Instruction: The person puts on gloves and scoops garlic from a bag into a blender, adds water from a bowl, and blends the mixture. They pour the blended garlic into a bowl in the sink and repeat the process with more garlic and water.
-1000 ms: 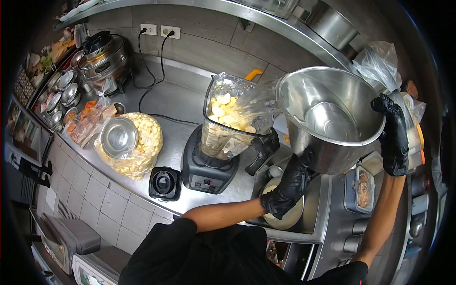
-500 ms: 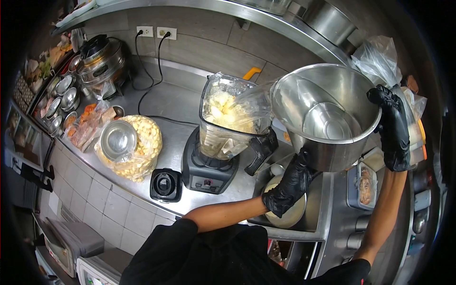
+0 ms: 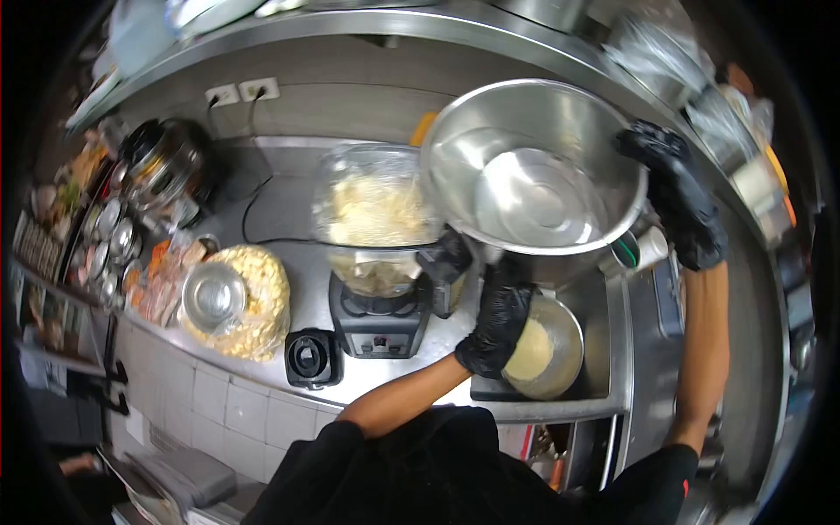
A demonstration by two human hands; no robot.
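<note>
A large steel pot [image 3: 542,188], with nothing visible inside, is held up and tilted toward the camera. My right hand [image 3: 678,192], in a black glove, grips its right rim. Gloved in black too, my left hand [image 3: 499,319] is closed against the pot's underside, its fingertips partly hidden. Just left of the pot stands a blender jar [image 3: 376,210] with pale yellow chunks under clear plastic, on its dark base [image 3: 379,328]. Below the pot, a steel bowl [image 3: 560,367] of pale yellow liquid sits in the sink.
The black blender lid [image 3: 311,357] lies left of the base. Further left are a bag of pale pieces [image 3: 262,297] with a small metal bowl [image 3: 213,297] on it, and bagged food. A steel shelf [image 3: 350,24] crosses above; a cord runs behind the blender.
The view has shifted. The pot has moved left, closer to the blender jar, and its opening faces the camera more. Both hands have moved with it, uncovering more of the bowl in the sink.
</note>
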